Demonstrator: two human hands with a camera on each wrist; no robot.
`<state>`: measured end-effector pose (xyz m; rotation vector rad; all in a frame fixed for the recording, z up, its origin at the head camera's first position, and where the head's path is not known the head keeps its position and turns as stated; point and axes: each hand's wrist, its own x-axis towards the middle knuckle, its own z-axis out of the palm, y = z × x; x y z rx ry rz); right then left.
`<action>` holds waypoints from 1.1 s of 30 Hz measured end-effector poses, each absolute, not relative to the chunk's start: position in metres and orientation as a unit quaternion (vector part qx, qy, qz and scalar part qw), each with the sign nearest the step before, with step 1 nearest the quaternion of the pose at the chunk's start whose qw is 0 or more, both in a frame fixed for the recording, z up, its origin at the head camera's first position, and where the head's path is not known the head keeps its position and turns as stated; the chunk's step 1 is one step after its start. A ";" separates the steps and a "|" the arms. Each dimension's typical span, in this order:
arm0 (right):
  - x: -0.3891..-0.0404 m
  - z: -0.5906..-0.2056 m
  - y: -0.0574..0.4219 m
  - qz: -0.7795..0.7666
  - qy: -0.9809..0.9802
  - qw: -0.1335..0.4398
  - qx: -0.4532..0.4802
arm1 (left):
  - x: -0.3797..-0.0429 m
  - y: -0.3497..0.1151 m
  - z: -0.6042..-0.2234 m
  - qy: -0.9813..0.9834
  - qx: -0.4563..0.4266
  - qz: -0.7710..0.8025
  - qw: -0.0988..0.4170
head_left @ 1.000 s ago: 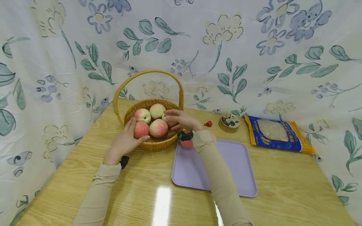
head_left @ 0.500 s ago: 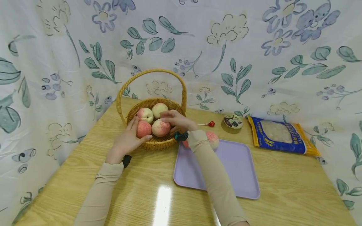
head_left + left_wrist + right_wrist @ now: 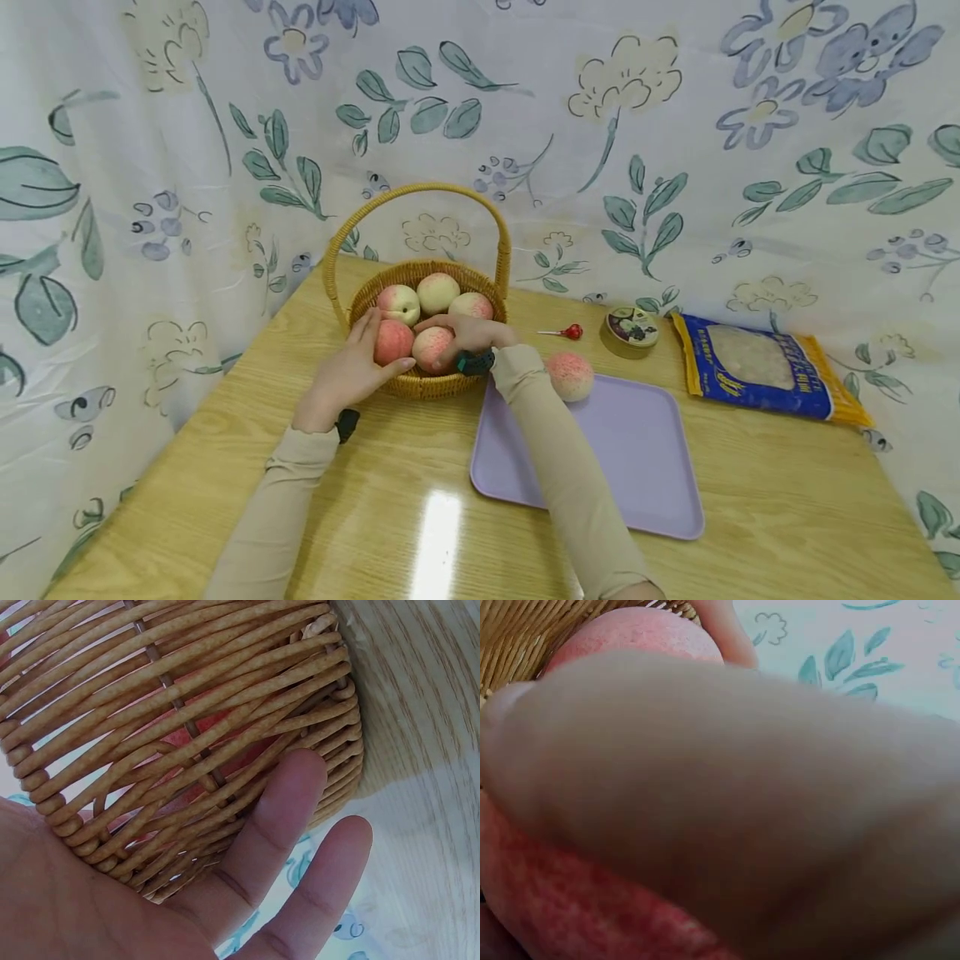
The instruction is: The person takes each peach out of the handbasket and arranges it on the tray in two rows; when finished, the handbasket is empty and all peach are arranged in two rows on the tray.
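In the head view a wicker basket (image 3: 420, 385) with a tall arched handle holds several pink-and-cream peaches. My left hand (image 3: 341, 375) lies spread against the basket's left front, thumb along the front rim beside a red peach (image 3: 393, 342). The left wrist view shows two straight fingers (image 3: 281, 810) against the outer weave. Inside the basket, my right hand (image 3: 472, 333) grips the front right peach (image 3: 429, 348), its fingers curled over the top and thumb in front. A paler peach (image 3: 471, 306) lies just behind that hand. The right wrist view is mostly filled by the blurred hand.
A lilac tray (image 3: 637, 450) lies right of the basket, partly under my right forearm, with a peach (image 3: 570, 377) at its back edge. Behind stand a red lollipop (image 3: 572, 332), a round tin (image 3: 632, 327) and a blue-and-yellow bag (image 3: 757, 367). A floral curtain (image 3: 562, 167) borders the table.
My right hand has left the peach at the basket's right back and moved forward onto the front right one. The left hand keeps its place. The whole head view has shifted slightly.
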<state>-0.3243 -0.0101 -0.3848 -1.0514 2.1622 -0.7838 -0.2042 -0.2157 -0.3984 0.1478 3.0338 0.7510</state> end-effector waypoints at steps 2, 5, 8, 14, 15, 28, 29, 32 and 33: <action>-0.325 -0.386 -0.009 -0.297 0.818 0.296 -0.394 | -0.205 -0.215 -0.398 0.969 0.048 0.241 0.008; -0.324 -0.385 -0.006 -0.306 0.824 0.287 -0.381 | -0.205 -0.214 -0.399 0.969 0.047 0.242 0.013; -0.323 -0.384 -0.002 -0.328 0.833 0.282 -0.344 | -0.205 -0.213 -0.400 0.969 0.047 0.243 0.016; -0.320 -0.375 0.008 -0.453 0.795 0.305 -0.264 | -0.206 -0.212 -0.400 0.967 0.049 0.250 0.014; -0.319 -0.372 0.010 -0.474 0.783 0.310 -0.256 | -0.206 -0.213 -0.400 0.967 0.049 0.250 0.013; -0.314 -0.342 0.089 -0.572 0.735 0.288 -0.224 | -0.207 -0.215 -0.398 0.968 0.051 0.246 0.013; -0.313 -0.341 0.098 -0.571 0.739 0.281 -0.222 | -0.206 -0.215 -0.398 0.968 0.051 0.247 0.013; -0.312 -0.340 0.127 -0.581 0.741 0.267 -0.206 | -0.206 -0.215 -0.399 0.967 0.056 0.250 0.008; -0.311 -0.341 0.136 -0.584 0.743 0.260 -0.199 | -0.205 -0.216 -0.399 0.967 0.057 0.249 0.008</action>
